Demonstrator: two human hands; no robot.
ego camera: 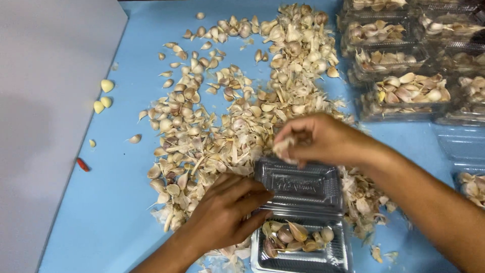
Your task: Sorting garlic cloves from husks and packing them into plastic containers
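Head view, right hand point(316, 139) pinching garlic cloves point(283, 146) above clear plastic box point(303, 222)

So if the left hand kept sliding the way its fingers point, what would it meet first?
The left hand points right, fingertips already at the open clear plastic clamshell container, near its hinge; it would probably push against that, though depth is unclear.

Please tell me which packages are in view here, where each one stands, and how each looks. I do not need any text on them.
Open clamshell box: bottom centre, by the left hand; clear plastic, rectangular, lid hinged back, some garlic cloves inside.
Filled boxes: top right, in rows; clear, rectangular, shut, packed with cloves.
Empty tray: right edge; clear plastic.
Labels, signs, screens: none visible.
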